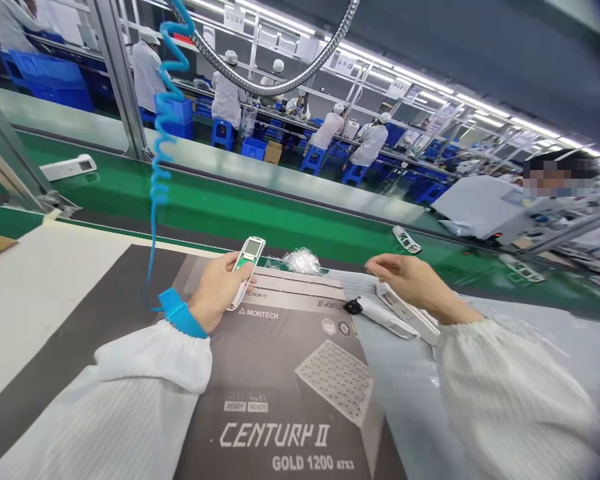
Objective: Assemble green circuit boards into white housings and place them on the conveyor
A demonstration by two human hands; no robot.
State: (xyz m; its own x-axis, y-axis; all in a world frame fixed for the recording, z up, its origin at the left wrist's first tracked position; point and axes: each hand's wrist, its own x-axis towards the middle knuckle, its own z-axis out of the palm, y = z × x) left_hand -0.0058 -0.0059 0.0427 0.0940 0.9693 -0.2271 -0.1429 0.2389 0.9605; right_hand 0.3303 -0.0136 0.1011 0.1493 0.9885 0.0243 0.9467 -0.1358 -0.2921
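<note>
My left hand [219, 287] grips a slim white handheld device [253, 249] with a small grey screen and a green circuit board showing below it. The thumb lies on the board. A blue wrist strap [181, 313] circles my left wrist. My right hand [405, 275] is raised at the right, fingers bent and drawn together; whatever they hold, if anything, is hidden. Beneath it lie a white device casing [405, 308], partly covered by the hand, and a white piece with a black end [380, 316]. Crumpled clear plastic [303, 261] sits between the hands.
A dark printed cardboard sheet [280, 373] covers the bench, with a translucent sheet [400, 387] beside it. The green conveyor [280, 217] carries white devices [407, 239]. A coiled blue cord [165, 133] hangs at left. A person [560, 175] sits across at right; several people work behind.
</note>
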